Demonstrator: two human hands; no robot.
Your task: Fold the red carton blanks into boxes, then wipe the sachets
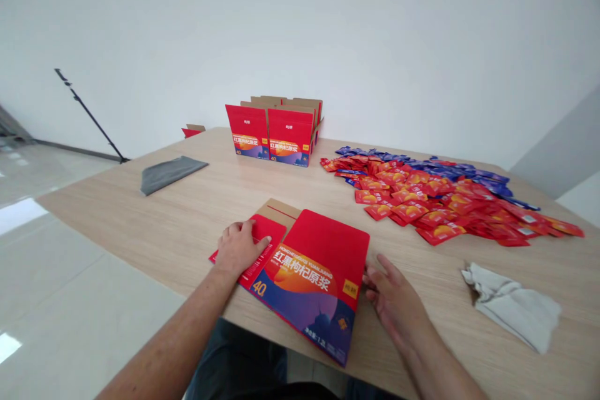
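The left hand (pixel 239 249) lies flat on a flap of the flat red cardboard box blank (pixel 319 281), near on the light wood table (pixel 140 231), and the right hand (pixel 394 300) rests just beside its right edge, so they stay apart. It is better to press evenly and keep the edges square. The left hand hides part of the flap, and the small print is hard to read.
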